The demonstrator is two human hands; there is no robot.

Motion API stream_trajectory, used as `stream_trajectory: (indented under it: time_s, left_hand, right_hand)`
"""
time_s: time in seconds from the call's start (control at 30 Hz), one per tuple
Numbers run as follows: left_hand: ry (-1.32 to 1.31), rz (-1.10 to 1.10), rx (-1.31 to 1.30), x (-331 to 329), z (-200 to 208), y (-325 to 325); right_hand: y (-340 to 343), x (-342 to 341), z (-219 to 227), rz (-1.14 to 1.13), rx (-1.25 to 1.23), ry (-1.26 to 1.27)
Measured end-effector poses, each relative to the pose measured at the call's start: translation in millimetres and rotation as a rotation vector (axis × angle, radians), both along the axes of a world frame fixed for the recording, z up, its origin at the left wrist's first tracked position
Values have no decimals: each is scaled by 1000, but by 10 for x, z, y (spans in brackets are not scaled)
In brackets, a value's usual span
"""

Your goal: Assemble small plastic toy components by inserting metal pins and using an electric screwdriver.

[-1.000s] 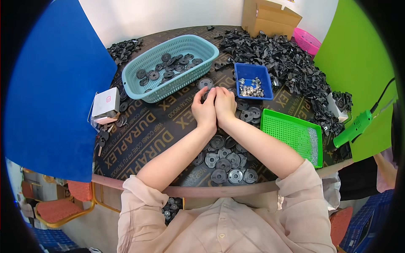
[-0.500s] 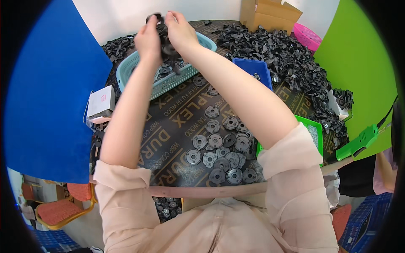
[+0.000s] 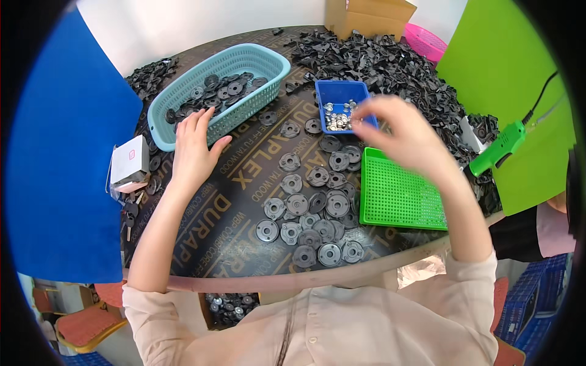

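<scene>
My left hand (image 3: 194, 149) rests by the near side of the light blue plastic basket (image 3: 160, 127), its fingers stretched out and thumb apart, nothing in it. Inside the basket lies a heap of black round discs (image 3: 223, 91). Over the right edge of a small blue tray (image 3: 336, 91) hovers my right hand (image 3: 400, 131), blurred by motion; whether it holds anything does not show. Small shiny metal parts (image 3: 339, 121) lie in that tray. Several dark discs with centre holes (image 3: 296, 204) are spread on the table in front of me.
A green perforated tray (image 3: 397, 221) stands at the right. Behind are a large pile of black plastic parts (image 3: 378, 64), a cardboard box (image 3: 369, 17) and a pink basket (image 3: 425, 41). A white box (image 3: 130, 160) sits left; a green power screwdriver (image 3: 499, 148) hangs right.
Both hands were together above the basket with dark discs between them. Those discs are out of the hands' view now; my left hand has come nearer, my right hand has moved right to the blue tray.
</scene>
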State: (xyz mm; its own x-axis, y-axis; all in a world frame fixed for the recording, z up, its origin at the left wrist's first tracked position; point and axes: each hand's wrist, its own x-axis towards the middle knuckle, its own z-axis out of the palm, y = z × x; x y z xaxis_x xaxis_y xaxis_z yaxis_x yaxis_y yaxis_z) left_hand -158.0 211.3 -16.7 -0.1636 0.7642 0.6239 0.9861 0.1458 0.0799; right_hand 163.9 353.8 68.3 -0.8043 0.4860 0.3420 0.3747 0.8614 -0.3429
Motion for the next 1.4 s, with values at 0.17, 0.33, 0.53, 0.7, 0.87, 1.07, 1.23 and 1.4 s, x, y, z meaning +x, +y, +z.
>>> stream_trajectory:
  time_s: [0.17,0.33,0.53,0.7,0.87,1.07,1.23,1.4]
  left_hand:
    - [-45,79,-66,-65,-128,47]
    - [196,-55,98,226,-55,83]
    - [-314,-253,-329,679,-383,594]
    - [-308,-156,-399,796,-633,1078]
    - [-241,-229,-438,1149,-701,873]
    - [-377,-483,-397,1534,-536,382]
    - [-419,-307,-78,1515,-278,211]
    - [-553,-395,-301,1393,79,-204]
  right_hand:
    - [-642,558,-495,41,104,-112]
    - [-913,961,-824,-25,-21,-59]
    - [-1127,1026,-1067,-173,41,51]
    - [-1120,1266,-1223,-390,123,155]
    - [-1060,1442,-1417,-497,140,392]
    - [-1092,1429,-1420,-509,172,408]
    - [-1082,1371,-1441,-493,196,417]
    - [-1084,1461,-1458,-534,284,451]
